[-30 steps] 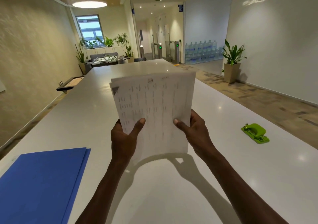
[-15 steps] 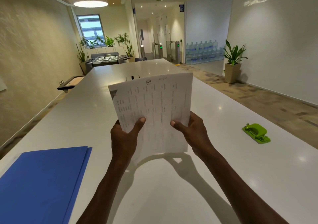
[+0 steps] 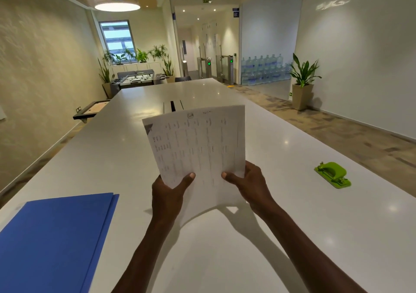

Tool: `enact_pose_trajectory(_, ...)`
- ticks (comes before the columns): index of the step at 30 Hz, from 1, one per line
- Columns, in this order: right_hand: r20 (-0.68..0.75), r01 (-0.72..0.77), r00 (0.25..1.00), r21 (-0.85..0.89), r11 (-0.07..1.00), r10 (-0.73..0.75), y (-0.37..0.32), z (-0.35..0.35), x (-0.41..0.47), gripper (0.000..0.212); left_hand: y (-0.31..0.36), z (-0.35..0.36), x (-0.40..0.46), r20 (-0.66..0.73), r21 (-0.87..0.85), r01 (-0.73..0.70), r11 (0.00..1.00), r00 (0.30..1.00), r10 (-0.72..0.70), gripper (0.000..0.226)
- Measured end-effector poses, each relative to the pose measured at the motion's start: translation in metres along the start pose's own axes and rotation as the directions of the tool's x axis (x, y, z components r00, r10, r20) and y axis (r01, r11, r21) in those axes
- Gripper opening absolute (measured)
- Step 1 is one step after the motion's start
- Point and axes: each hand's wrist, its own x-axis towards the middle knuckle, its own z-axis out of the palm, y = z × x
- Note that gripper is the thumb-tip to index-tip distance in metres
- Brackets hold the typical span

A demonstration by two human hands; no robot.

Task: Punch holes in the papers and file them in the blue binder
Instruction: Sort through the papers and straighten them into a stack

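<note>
Papers (image 3: 198, 148), thin printed sheets, both hands' grip

green EXIT sign (image 3: 207, 0) on ceiling

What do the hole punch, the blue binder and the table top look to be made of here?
Hole punch: probably moulded plastic, uniform lime green with a soft sheen; any metal parts can't be made out.
Blue binder: thin matte card or plastic sheet; flat, with layered edges showing.
Table: glossy white solid surface or laminate; it mirrors the ceiling lights.
</note>
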Motion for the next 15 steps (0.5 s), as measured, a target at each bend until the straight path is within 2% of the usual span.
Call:
enact_pose_trajectory(5,0.006,-0.070,0.997,-0.039,0.997,0.071,0.033,0.004,-0.010,0.033,-0.016,0.004,-0.010,0.031,0.062,0.008,0.998,0.999,-0.010,0.050)
enact_pose_trajectory(8,-0.066,-0.042,0.997,-0.089,0.995,0.036,0.020,-0.001,-0.002,0.049,-0.005,0.001,-0.002,0.050,0.148,-0.051,0.988,0.998,0.044,0.049)
enact_pose_trajectory(10,-0.149,0.016,0.988,-0.140,0.990,-0.037,0.002,-0.006,0.008,0.068,0.002,-0.004,0.008,0.070,0.233,-0.117,0.965,0.992,0.104,0.051)
enact_pose_trajectory(12,-0.231,0.112,0.958,-0.242,0.964,-0.169,-0.019,-0.013,0.018,0.090,0.010,-0.010,0.018,0.090,0.317,-0.179,0.931,0.983,0.158,0.052)
enact_pose_trajectory(15,-0.267,0.249,0.867,-0.498,0.831,-0.420,-0.054,-0.028,0.026,0.109,0.023,-0.018,0.027,0.156,0.418,-0.299,0.858,0.954,0.256,0.050)
